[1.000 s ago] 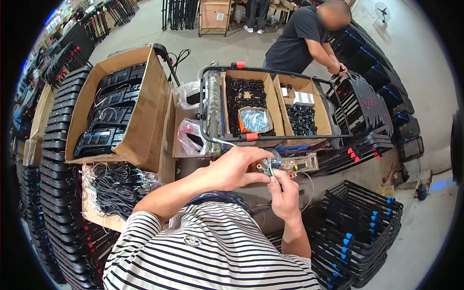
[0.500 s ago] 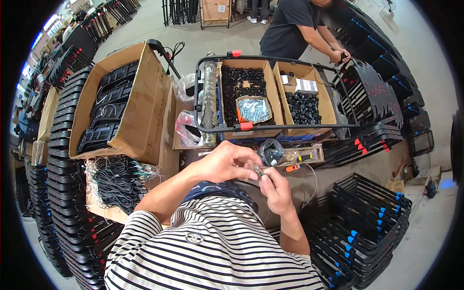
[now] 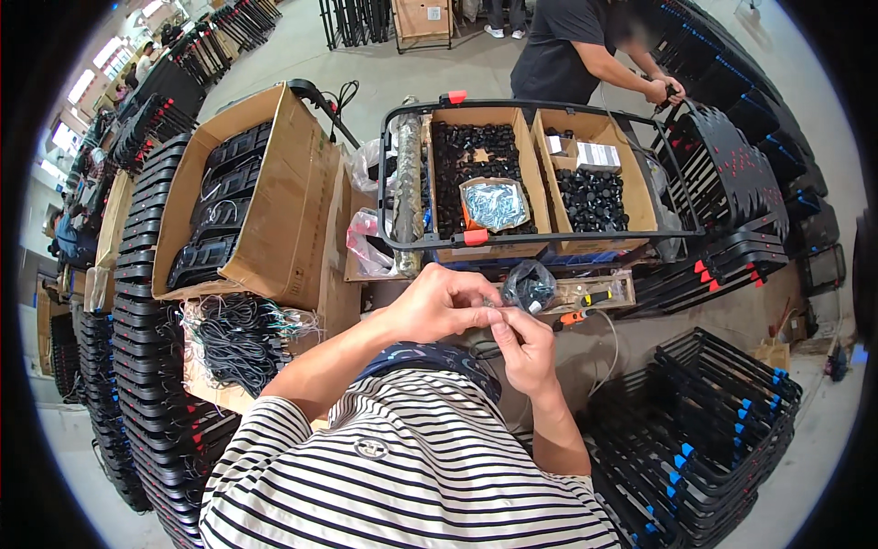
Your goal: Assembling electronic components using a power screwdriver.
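My left hand [image 3: 441, 305] and my right hand [image 3: 527, 351] meet in front of my chest with thumbs and fingertips pinched together. Between them is a tiny piece, mostly covered by the fingers and too small to name. Just beyond the hands lie a clear plastic bag [image 3: 530, 286] with dark contents and an orange-and-black tool [image 3: 573, 317] attached to a pale hose. A black tubular frame [image 3: 540, 240] with red clips rests across two cartons farther off. Dark plastic caps [image 3: 593, 199] fill the right carton; a bag of silvery screws [image 3: 495, 203] sits among black parts in the left one.
On the left, a tall carton [image 3: 291, 215] holds black plastic parts, and bundled black cables [image 3: 240, 343] lie below it. Stacked black frames stand at far left and as a blue-clipped stack [image 3: 695, 412] at lower right. Another person [image 3: 560, 55] handles frames at the upper right.
My fingertips have come closer together, and the small piece between them shows less than before. The whole scene has shifted slightly right in view. The other person's hands remain at the frames.
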Action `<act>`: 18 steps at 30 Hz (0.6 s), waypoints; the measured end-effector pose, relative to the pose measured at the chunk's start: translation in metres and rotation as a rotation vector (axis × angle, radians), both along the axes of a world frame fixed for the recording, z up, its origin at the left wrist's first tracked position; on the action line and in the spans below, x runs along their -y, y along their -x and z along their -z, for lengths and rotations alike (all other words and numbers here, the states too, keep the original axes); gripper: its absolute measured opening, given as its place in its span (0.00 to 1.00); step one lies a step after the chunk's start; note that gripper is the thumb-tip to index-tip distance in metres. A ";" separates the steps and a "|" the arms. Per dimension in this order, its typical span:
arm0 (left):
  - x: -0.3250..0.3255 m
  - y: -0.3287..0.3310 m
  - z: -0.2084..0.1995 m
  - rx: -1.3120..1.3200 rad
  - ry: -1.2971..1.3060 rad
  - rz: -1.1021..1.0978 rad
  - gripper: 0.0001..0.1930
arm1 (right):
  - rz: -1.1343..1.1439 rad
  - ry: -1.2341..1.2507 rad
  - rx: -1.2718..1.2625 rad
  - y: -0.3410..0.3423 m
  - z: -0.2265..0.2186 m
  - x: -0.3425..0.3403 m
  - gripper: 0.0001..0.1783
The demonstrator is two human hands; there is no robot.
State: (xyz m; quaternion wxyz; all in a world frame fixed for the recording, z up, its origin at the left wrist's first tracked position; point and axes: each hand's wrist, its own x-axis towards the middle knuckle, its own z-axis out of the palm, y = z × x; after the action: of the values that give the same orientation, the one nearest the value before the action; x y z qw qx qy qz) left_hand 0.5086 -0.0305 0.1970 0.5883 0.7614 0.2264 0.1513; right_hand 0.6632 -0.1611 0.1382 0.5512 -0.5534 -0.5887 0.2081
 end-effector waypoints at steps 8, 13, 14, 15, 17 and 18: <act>-0.011 0.003 0.086 -0.017 0.274 -0.106 0.09 | -0.209 0.491 -0.847 0.022 0.064 -0.016 0.10; -0.018 0.036 0.174 -0.103 0.597 -0.264 0.09 | -0.188 0.655 -1.128 0.057 0.160 -0.032 0.08; -0.021 0.047 0.185 -0.148 0.682 -0.293 0.09 | -0.207 0.705 -1.156 0.066 0.167 -0.034 0.07; -0.027 0.056 0.197 -0.161 0.689 -0.293 0.09 | -0.203 0.711 -1.169 0.072 0.174 -0.038 0.07; -0.040 0.065 0.211 -0.193 0.625 -0.264 0.10 | -0.254 0.751 -1.371 0.076 0.179 -0.048 0.07; -0.047 0.070 0.218 -0.206 0.594 -0.248 0.10 | -0.278 0.768 -1.471 0.079 0.181 -0.055 0.08</act>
State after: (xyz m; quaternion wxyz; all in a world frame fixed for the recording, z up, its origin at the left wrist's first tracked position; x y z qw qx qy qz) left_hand 0.4384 0.0160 -0.0215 0.7356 0.5346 0.4097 0.0715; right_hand 0.5841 -0.1065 -0.0427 0.5370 -0.3483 -0.0305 0.7678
